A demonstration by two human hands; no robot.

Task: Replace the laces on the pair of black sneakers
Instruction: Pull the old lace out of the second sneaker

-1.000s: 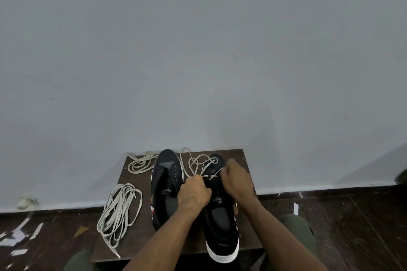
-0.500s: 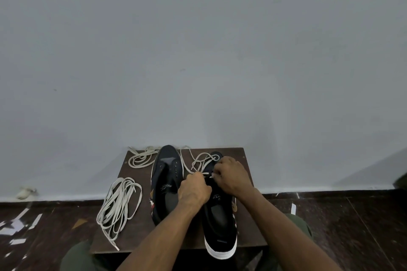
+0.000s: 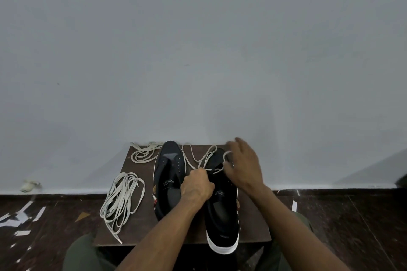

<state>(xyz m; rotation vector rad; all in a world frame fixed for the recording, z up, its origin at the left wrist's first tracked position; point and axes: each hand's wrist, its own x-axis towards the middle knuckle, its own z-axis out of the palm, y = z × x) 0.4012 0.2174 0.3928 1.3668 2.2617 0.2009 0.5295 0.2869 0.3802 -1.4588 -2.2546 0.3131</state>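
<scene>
While L hand [image 3: 196, 185] fists on lace [image 3: 214, 169] at R sneaker [image 3: 222, 200], R hand [image 3: 243, 166] fingers spread, lace looped over.

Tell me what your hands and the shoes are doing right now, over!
Left hand pinching white lace at right sneaker. Right hand open over its toe. Left sneaker unlaced. Spare laces lying clear.

The blurred right hand [image 3: 244, 165] covers the toe of the right black canvas sneaker [image 3: 222, 209]. The left hand's curled fingers [image 3: 199, 177] hide what they pinch. The picture's bottom edge cuts both forearms.
</scene>
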